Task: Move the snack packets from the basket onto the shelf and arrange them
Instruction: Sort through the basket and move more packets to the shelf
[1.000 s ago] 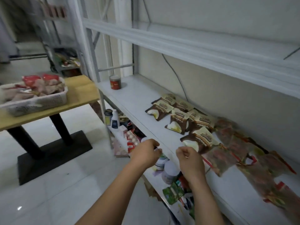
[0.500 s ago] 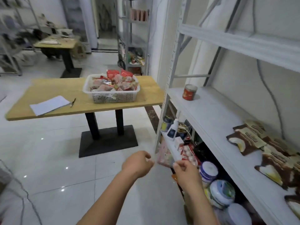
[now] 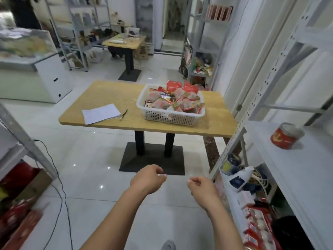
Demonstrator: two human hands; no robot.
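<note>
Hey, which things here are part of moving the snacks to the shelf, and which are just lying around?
Part of the job:
snack packets, heaped in the white basket on the wooden table
white shelf at right
left hand and right hand, both empty

Lying about:
paper and pen on the table
red tin on the shelf

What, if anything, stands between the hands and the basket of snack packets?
Nothing visible. Only floor lies between the left hand, the right hand and the table; the basket of snack packets sits near the table's front edge, with the sheet of paper off to its left.
</note>
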